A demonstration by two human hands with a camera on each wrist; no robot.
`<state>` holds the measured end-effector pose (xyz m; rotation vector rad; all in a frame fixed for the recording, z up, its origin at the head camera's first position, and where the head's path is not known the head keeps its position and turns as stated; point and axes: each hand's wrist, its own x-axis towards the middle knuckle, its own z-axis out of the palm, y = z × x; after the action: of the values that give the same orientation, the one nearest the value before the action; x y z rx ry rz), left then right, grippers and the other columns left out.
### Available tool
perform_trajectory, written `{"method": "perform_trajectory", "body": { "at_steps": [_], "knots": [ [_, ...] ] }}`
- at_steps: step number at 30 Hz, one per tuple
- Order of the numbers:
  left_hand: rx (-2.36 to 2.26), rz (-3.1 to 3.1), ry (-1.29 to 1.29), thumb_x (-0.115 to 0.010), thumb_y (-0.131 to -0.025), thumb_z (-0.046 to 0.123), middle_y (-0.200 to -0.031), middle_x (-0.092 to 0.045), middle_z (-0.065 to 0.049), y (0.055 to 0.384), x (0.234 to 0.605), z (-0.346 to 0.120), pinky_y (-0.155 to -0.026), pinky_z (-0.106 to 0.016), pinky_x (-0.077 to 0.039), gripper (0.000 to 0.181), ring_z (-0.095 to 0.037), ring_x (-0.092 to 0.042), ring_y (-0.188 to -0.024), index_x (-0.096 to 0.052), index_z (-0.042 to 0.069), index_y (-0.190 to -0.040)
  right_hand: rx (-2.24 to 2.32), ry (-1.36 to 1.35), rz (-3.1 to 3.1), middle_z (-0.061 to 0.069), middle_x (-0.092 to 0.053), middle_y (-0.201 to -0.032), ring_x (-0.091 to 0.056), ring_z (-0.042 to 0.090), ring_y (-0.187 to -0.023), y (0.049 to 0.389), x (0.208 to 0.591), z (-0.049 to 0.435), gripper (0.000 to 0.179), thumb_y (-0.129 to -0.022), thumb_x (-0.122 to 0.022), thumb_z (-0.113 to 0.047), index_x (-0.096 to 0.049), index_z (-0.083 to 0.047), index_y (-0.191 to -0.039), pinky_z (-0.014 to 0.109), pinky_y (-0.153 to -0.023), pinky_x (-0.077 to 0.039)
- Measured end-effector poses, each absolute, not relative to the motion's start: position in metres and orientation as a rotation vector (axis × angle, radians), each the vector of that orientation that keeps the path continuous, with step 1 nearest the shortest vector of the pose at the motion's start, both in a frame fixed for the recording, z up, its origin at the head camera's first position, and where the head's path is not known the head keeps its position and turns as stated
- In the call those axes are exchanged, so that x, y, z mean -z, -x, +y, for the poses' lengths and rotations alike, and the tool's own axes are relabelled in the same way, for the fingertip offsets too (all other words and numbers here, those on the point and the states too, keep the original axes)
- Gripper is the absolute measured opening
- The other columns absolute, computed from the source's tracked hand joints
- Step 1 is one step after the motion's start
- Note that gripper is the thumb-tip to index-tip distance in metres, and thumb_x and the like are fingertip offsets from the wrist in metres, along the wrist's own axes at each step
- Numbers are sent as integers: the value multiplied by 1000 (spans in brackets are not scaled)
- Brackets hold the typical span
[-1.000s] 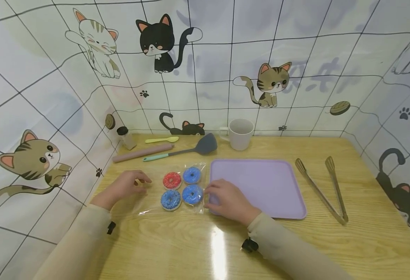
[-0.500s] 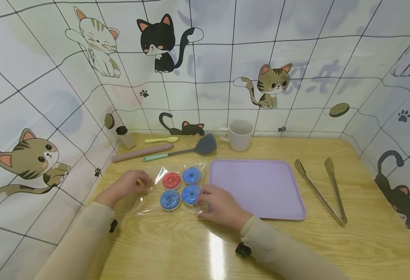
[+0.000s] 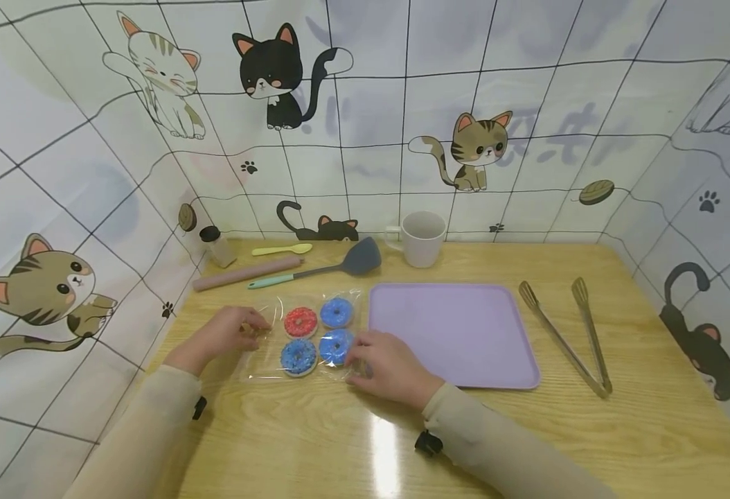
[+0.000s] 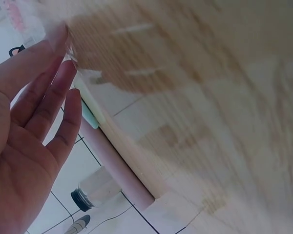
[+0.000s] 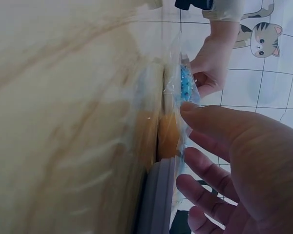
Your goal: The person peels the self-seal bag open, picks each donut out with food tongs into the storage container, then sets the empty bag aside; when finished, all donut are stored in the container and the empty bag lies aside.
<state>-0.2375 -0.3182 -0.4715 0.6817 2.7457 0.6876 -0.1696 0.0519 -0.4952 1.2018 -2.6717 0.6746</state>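
Note:
A clear plastic bag (image 3: 262,367) lies on the table with a red sprinkled toy donut (image 3: 300,321), two plain blue donuts (image 3: 336,312) and a blue sprinkled donut (image 3: 298,356) inside. At its left end, my left hand (image 3: 224,336) pinches the film; in the left wrist view, thumb and fingertips come together at the bag's edge. My right hand (image 3: 390,367) is at the opposite end, by the lower blue donut. In the right wrist view, its thumb tip (image 5: 188,108) is right at the film, and the fingers stand apart from the thumb.
A purple tray (image 3: 452,336) lies right of the bag, with metal tongs (image 3: 567,339) beyond. Along the back are a white mug (image 3: 423,239), a spatula (image 3: 360,258), a rolling pin (image 3: 249,273), a yellow spoon (image 3: 280,249) and a black-capped jar (image 3: 217,246).
My right hand has moved left from the tray's edge to the bag's right end. The left hand has edged slightly onto the bag, and the glare on the film has shifted.

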Motion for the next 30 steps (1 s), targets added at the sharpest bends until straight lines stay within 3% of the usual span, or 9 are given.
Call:
{"method": "perform_trajectory", "body": {
  "at_steps": [15,30],
  "knots": [
    [-662,2743,-661,-82,-84,-1,-115,-72,-10,232,465,-312,-88,-45,-58,31,-28,-67,-103,-79,7,-114,-621,-1208,-2661,-13,-67,-98,-63,8,-93,163,491,54,1,-90,-77,-27,-77,-26,-89,30,-86,-54],
    [-546,2788,-764,-83,-82,-2,-113,-71,-11,233,468,-309,-85,-44,-59,32,-29,-69,-100,-79,4,-113,-581,-1219,-2680,-11,-67,-98,-61,10,-95,161,489,58,5,-96,-72,-26,-72,-22,-94,30,-87,-53]
  ]
}}
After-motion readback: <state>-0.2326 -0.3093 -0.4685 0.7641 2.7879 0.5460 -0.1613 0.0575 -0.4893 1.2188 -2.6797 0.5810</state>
